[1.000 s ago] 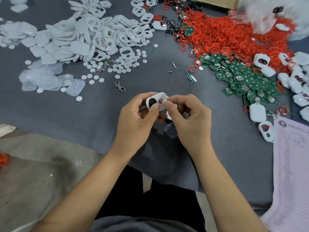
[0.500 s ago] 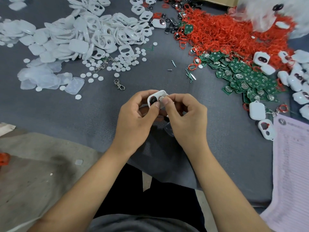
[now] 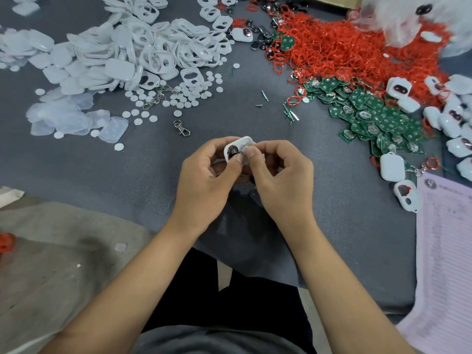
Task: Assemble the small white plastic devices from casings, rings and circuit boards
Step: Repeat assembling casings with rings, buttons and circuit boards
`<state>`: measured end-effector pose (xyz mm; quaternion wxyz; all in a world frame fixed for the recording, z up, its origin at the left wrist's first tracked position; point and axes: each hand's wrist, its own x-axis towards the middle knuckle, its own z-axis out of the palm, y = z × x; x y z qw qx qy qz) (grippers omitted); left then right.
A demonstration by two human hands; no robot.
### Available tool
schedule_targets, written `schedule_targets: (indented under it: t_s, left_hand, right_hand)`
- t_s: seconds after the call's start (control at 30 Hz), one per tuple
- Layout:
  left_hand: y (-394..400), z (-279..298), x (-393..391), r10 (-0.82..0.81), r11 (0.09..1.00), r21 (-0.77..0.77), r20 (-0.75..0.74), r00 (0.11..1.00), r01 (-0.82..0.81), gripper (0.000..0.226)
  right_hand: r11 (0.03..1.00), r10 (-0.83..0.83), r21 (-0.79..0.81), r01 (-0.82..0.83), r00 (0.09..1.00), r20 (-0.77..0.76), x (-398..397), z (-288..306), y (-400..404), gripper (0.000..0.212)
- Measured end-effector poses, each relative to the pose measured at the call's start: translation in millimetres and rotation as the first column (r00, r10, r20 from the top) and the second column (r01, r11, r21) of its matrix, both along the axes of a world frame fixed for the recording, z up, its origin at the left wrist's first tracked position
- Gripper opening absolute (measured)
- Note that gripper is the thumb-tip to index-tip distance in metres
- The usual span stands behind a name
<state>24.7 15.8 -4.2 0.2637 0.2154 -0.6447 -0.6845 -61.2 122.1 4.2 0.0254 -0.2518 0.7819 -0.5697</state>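
In the head view both hands are gripping one white casing (image 3: 238, 147) at centre: the left hand (image 3: 204, 180) is pinching it, the right hand (image 3: 281, 181) is pressing a small white button in. Next, likely a circuit board (image 3: 370, 116) from two o'clock on the bench (image 3: 102, 169).

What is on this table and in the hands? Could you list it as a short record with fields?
held: white casing, gripped by left hand and right hand
far left: pile of white casings
far right: heap of red rings
right: green boards
right edge: finished devices, pink sheet
centre: metal clasp, on grey cloth
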Motion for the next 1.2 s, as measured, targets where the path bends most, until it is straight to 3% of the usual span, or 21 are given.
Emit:
schedule_targets:
  t_s: [0.2, 0.33, 0.5, 0.9, 1.2]
  left_hand:
    - [-1, -2, -1, -0.005, 1.0, -0.011, -0.008, 1.0, 0.005, 0.022]
    - [-1, -1, 1, -0.023, 0.999, -0.032, -0.007, 1.0, 0.023, 0.021]
    - [-1, 2, 3, -0.044, 0.996, -0.08, -0.009, 0.999, 0.043, 0.021]
    - [-5, 2, 2, -0.081, 0.988, -0.133, -0.021, 0.996, 0.078, 0.019]
    - [-4, 2, 2, -0.094, 0.99, -0.106, -0.02, 0.995, 0.091, 0.017]
  right_hand:
    - [1.0, -0.008, 0.012, 0.008, 0.999, -0.037, 2, -1, 0, 0.011]
    - [0.999, -0.034, -0.002, 0.034, 0.998, -0.054, -1, -1, 0, 0.026]
    - [0.991, 0.126, -0.044, -0.127, 0.992, -0.019, -6, 3, 2, 0.021]
    - [0.991, 0.132, -0.033, -0.13, 0.991, 0.036, -10, -3, 7, 0.015]
    - [0.993, 0.118, -0.003, -0.118, 0.993, -0.006, -8, -4, 8, 0.012]
